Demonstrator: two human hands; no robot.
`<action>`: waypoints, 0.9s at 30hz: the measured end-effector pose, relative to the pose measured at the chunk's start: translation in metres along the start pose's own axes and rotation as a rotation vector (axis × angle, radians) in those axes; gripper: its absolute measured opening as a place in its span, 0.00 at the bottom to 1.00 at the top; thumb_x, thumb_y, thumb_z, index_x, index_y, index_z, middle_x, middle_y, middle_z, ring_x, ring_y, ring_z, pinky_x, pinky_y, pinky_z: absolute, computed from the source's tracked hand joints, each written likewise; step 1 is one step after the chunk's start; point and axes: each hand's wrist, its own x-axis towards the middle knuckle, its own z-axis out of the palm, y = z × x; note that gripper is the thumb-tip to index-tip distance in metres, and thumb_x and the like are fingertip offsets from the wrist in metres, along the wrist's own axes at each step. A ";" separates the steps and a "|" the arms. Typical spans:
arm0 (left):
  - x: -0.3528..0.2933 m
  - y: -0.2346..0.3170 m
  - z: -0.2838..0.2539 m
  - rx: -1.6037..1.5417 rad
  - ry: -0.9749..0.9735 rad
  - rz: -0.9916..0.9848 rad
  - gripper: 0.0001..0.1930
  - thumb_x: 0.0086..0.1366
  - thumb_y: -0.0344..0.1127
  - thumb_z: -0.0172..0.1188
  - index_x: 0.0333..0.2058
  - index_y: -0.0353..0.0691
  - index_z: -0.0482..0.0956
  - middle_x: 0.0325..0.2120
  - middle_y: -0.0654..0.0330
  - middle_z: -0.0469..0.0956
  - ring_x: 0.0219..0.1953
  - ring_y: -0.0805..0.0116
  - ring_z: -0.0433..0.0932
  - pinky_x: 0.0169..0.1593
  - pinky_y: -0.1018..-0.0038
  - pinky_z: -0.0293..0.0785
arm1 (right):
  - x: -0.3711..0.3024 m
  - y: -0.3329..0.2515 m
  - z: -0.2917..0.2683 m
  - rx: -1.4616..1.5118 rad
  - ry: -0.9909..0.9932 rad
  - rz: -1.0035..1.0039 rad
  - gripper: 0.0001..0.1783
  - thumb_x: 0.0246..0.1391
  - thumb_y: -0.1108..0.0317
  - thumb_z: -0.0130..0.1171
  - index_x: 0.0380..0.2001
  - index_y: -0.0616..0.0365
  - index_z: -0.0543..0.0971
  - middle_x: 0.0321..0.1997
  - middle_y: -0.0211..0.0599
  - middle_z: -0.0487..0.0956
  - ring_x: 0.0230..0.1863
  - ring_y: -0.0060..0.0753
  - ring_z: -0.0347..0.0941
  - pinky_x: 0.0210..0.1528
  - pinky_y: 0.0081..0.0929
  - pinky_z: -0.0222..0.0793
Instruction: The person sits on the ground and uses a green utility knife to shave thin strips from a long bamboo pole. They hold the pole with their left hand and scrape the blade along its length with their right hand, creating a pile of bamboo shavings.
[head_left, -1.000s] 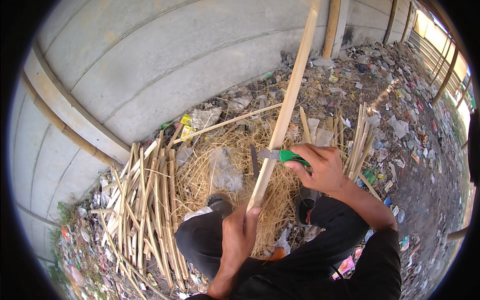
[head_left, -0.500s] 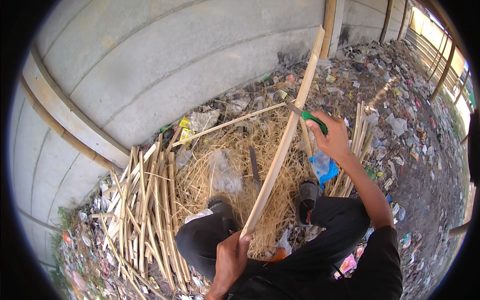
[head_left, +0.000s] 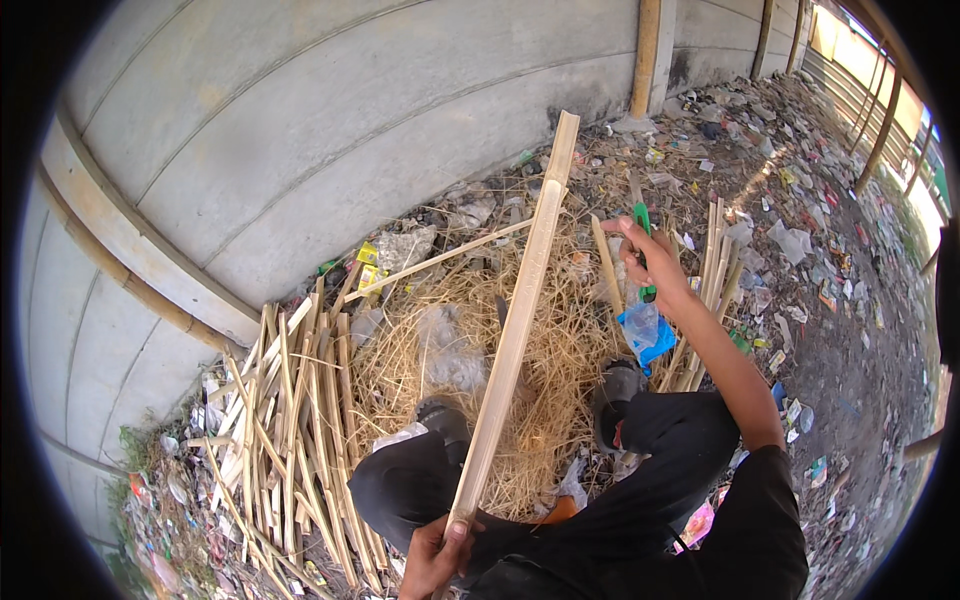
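Note:
My left hand [head_left: 440, 552] is closed round the lower end of a long split bamboo strip [head_left: 516, 325]. The strip slants up and away, its hollow inner face showing a node near the far end. To its right, apart from it, my right hand [head_left: 650, 262] holds a green-handled knife [head_left: 641, 217]. The knife's blade points away from me, and my index finger stretches out to the left. Part of the handle is hidden by the fingers. Beneath the strip, a dark blade [head_left: 501, 312] lies mostly covered on the shavings.
Many bamboo strips [head_left: 300, 440] are piled at the left by the concrete wall [head_left: 400, 110]. More strips [head_left: 712, 265] lean at the right, near a blue plastic bag [head_left: 648, 335]. Bamboo shavings [head_left: 550, 400] cover the ground between my boots [head_left: 618, 390]. Scattered litter [head_left: 800, 250] stretches rightward.
My right hand has drawn the knife off the strip and turned its blade away from me. The strip has been pulled closer and lower, its far end swinging left.

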 end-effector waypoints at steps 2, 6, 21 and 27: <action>-0.008 0.009 0.002 0.042 -0.002 -0.003 0.22 0.80 0.53 0.58 0.43 0.37 0.85 0.23 0.73 0.73 0.25 0.83 0.68 0.26 0.78 0.62 | -0.008 -0.005 0.020 -0.038 -0.092 0.027 0.29 0.76 0.43 0.53 0.61 0.58 0.81 0.27 0.20 0.75 0.15 0.11 0.50 0.20 0.19 0.48; -0.015 -0.008 -0.003 0.104 -0.016 0.043 0.21 0.80 0.52 0.59 0.44 0.36 0.85 0.24 0.73 0.74 0.26 0.83 0.69 0.27 0.79 0.63 | -0.014 -0.006 0.051 -0.076 -0.175 0.083 0.26 0.76 0.47 0.55 0.60 0.57 0.81 0.33 0.24 0.80 0.17 0.09 0.50 0.19 0.20 0.47; 0.050 0.025 0.007 0.440 -0.168 0.255 0.25 0.79 0.42 0.61 0.65 0.33 0.69 0.41 0.48 0.87 0.46 0.57 0.90 0.51 0.65 0.83 | -0.056 -0.021 0.093 -0.073 -0.220 -0.038 0.14 0.66 0.61 0.70 0.44 0.62 0.84 0.33 0.32 0.85 0.31 0.18 0.76 0.33 0.23 0.69; 0.118 0.080 0.049 0.044 -0.213 0.340 0.21 0.81 0.43 0.57 0.62 0.32 0.72 0.39 0.56 0.83 0.36 0.67 0.86 0.42 0.69 0.82 | -0.063 -0.014 0.099 -0.189 -0.324 -0.194 0.17 0.68 0.58 0.69 0.42 0.65 0.83 0.34 0.33 0.85 0.39 0.24 0.83 0.45 0.27 0.78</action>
